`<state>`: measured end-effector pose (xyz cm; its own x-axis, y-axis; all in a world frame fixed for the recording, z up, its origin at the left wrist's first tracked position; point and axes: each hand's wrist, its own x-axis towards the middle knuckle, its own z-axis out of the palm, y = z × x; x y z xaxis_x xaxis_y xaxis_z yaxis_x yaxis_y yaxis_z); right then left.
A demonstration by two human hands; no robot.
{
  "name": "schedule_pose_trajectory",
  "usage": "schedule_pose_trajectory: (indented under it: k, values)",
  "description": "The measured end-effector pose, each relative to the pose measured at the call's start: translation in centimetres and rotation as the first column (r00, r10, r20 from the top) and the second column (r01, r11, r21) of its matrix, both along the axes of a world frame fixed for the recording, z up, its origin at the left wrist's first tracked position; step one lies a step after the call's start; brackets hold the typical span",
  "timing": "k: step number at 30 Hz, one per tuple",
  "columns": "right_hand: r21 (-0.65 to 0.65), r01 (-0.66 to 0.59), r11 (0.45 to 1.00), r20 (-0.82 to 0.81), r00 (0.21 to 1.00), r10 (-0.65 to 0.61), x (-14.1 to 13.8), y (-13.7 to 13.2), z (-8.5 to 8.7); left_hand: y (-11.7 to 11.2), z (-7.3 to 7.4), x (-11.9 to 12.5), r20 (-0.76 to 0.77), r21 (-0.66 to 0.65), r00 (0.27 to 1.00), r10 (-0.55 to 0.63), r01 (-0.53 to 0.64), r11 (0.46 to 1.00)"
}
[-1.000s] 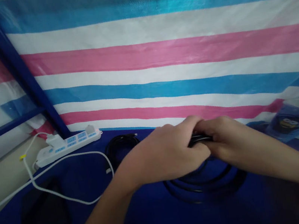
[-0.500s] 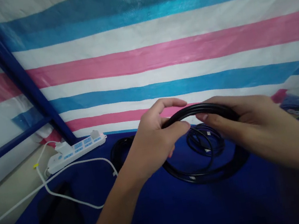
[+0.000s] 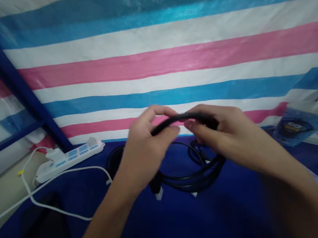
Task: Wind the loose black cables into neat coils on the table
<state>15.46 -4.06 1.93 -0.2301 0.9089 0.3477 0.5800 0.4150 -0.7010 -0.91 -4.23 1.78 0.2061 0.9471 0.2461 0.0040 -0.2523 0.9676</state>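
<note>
Fingers [image 3: 163,131] of both the left hand [image 3: 144,149] and right hand [image 3: 218,133] pinch the top of a coiled black rubber cable [image 3: 186,177], now drawn closer together than half a second ago; the loops sag onto the blue counter [image 3: 176,229], narrower, bunching tighter.

A coil of black cable [image 3: 190,176], thin and glossy, wound into several loose loops. The top of the coil is lifted and bunched into one thick strand that arches between the two hands, well above the blue tabletop [image 3: 170,229]. The lower loops sag down toward the tabletop in a flattened oval, tilted rather than lying flat. Two pale connector ends hang from the bottom of the loops.
</note>
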Motion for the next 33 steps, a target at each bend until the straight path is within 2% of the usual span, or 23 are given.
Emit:
schedule_pose_trajectory:
  k: [2,4,6,7,9,11,13,16,18,20,24,26,29,31,33]
  values:
    - [-0.069,-0.061,0.996,-0.247,0.968,0.042,-0.2,-0.1,-0.1,-0.1,0.9,0.0,0.184,0.054,0.979,0.087,-0.099,0.994]
    - [-0.099,-0.180,0.979,-0.490,0.865,0.110,-0.6,-0.6,0.0,0.0,1.6,0.0,0.314,0.150,0.944,0.101,-0.154,0.977]
    - [-0.085,-0.258,0.962,-0.609,0.778,0.155,-0.9,-1.3,0.2,0.2,1.9,0.1,0.347,0.204,0.935,0.073,-0.151,0.967]
    - [-0.082,-0.272,0.959,-0.623,0.765,0.164,-1.0,-1.7,0.3,0.3,1.9,0.1,0.332,0.212,0.941,0.063,-0.140,0.967]
    - [-0.104,-0.246,0.964,-0.562,0.814,0.148,-0.6,-2.3,0.5,0.6,1.6,-0.1,0.229,0.212,0.971,0.063,-0.113,0.971]
    - [-0.136,-0.189,0.972,-0.383,0.915,0.125,0.2,-2.5,0.7,0.7,1.1,-0.4,0.027,0.200,0.999,0.038,-0.042,0.979]
    - [-0.157,-0.168,0.973,-0.170,0.975,0.141,1.1,-2.2,0.7,0.8,0.6,-0.8,-0.198,0.124,0.979,-0.056,0.082,0.989]
    - [-0.206,-0.206,0.957,0.065,0.972,0.224,1.5,-1.4,0.5,0.7,-0.2,-0.7,-0.398,-0.016,0.891,-0.216,0.229,0.973]
    - [-0.212,-0.172,0.962,0.146,0.968,0.205,1.3,-0.9,0.3,0.8,-0.5,-0.3,-0.416,-0.004,0.883,-0.217,0.236,0.972]
    - [-0.177,-0.128,0.976,0.125,0.981,0.151,0.9,-0.8,0.2,0.9,-0.7,0.2,-0.355,0.021,0.912,-0.206,0.228,0.974]
    - [-0.146,-0.156,0.977,-0.129,0.982,0.138,0.9,-0.9,-0.1,0.7,-0.5,0.2,-0.136,-0.016,0.947,-0.292,0.292,0.956]
    - [-0.145,-0.156,0.977,-0.319,0.942,0.103,1.1,-0.7,-0.2,0.6,-0.2,-0.1,-0.024,-0.019,0.939,-0.342,0.342,0.940]
    - [-0.114,-0.116,0.987,-0.578,0.816,0.030,1.2,-0.2,-0.3,0.5,0.2,-0.3,0.141,-0.030,0.930,-0.340,0.348,0.937]
    - [-0.071,-0.090,0.993,-0.652,0.758,0.022,1.0,0.1,-0.4,0.7,0.3,-0.1,0.229,-0.067,0.927,-0.298,0.320,0.945]
    - [-0.026,-0.070,0.997,-0.643,0.765,0.037,0.8,0.2,-0.4,1.1,0.3,0.3,0.271,-0.106,0.928,-0.257,0.294,0.950]
